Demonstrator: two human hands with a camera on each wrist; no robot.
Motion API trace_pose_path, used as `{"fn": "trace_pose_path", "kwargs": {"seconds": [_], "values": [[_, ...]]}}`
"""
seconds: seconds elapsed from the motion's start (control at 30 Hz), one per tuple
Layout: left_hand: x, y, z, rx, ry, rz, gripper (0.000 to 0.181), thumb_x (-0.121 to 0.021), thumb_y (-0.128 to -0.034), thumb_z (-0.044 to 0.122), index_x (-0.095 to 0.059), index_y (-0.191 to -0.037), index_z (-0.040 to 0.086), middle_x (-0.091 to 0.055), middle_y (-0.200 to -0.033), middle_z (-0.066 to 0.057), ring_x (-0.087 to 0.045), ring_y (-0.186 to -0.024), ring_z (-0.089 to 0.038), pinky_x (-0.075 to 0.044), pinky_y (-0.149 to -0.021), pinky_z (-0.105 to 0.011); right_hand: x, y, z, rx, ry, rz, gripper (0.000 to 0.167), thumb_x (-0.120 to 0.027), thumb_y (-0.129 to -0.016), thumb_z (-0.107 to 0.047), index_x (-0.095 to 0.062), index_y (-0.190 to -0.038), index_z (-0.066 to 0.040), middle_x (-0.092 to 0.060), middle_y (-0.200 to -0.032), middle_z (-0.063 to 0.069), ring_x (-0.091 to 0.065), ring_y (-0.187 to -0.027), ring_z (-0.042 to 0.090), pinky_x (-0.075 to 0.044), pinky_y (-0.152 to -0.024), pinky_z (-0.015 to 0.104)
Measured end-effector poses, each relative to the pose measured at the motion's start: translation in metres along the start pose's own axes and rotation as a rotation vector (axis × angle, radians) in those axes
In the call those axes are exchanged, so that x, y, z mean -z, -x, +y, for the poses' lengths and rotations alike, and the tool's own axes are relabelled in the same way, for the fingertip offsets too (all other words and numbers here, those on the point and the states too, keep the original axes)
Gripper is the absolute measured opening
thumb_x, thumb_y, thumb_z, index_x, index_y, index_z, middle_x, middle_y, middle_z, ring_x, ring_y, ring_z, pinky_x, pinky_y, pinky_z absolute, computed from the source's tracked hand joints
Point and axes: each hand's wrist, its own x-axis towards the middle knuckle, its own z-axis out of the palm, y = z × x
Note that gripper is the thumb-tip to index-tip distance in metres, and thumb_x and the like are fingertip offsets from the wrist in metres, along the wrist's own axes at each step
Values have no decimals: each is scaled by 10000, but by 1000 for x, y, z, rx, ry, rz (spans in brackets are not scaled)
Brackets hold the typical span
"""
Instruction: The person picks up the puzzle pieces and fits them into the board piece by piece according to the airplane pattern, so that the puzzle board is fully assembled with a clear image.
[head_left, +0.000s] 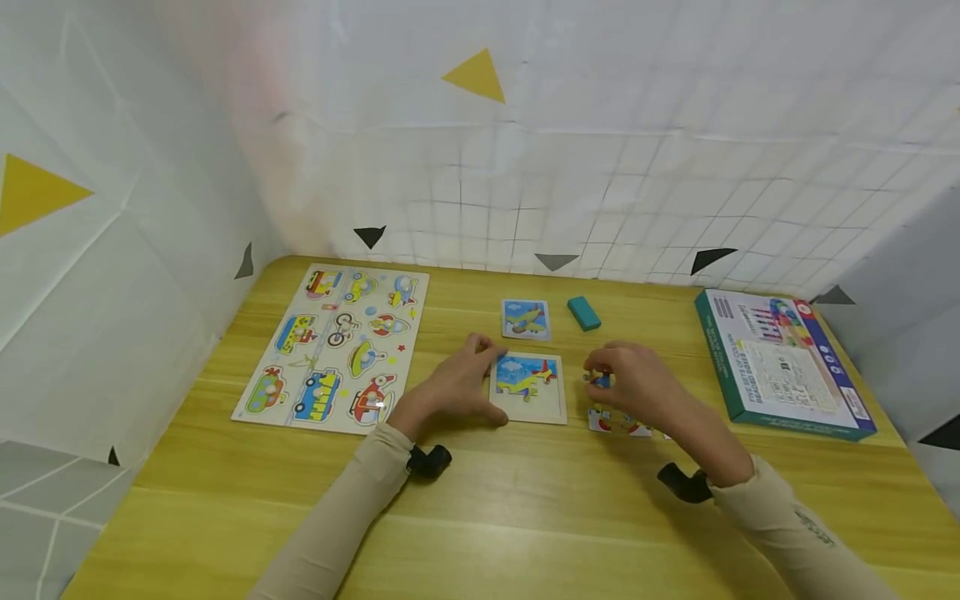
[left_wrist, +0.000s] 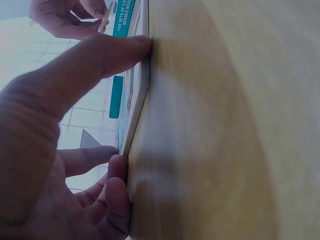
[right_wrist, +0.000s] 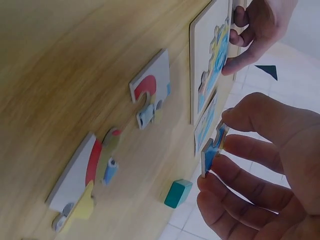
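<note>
White cloth backdrop (head_left: 360,100), printed with yellow, black and grey triangles and partly gridded, stands behind a wood-grain surface (head_left: 480,517). Vehicle puzzle board (head_left: 335,354) lies at the surface's far left corner. Teal-sided box (head_left: 750,321) with printed lid lies along the right edge, toward the far right corner. Near the middle of the far edge: picture card (head_left: 525,320) showing a yellow plane, with a teal block (head_left: 583,313) just to its right.

Puzzle tray (head_left: 543,412) lies flat, well in from the far edge, nearer than the card. Its far part is filled with pieces forming blue sky and a yellow plane with red tail; its near part is bare wood.

Hands: both occupied. Left hand (head_left: 461,383) grips the tray's left side, thumb at the near left corner, index finger at the far left corner. Right hand (head_left: 637,379) pinches a small blue piece (right_wrist: 212,152) between thumb and fingers, raised above the surface, right of the tray. Below it, at least 2 loose pieces (right_wrist: 77,175) lie on the surface, marked red, yellow and blue on white.
</note>
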Motion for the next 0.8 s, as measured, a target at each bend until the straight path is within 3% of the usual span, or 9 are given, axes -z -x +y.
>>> {"fn": "trace_pose_path", "kwargs": {"seconds": [0.57, 0.8], "values": [[2, 2, 1, -6, -4, 0, 1064, -906, -665, 433, -387, -1541, 127, -322, -1452, -75, -497, -1102, -212, -440, -957, -358, -8, -12, -15, 70, -5, -9, 180, -795, -803, -113, -759, -964, -44, -671, -864, 33, -626, -764, 200, -512, -658, 343], [2, 1, 1, -6, -1, 0, 1069, -907, -666, 438, -381, -1544, 130, -317, -1460, -79, -501, -1097, -208, -448, -946, -363, -12, -19, -22, 52, -1, -52, 209, -831, -805, -130, -761, -982, -44, -671, -871, 28, -625, -786, 199, -523, -689, 348]]}}
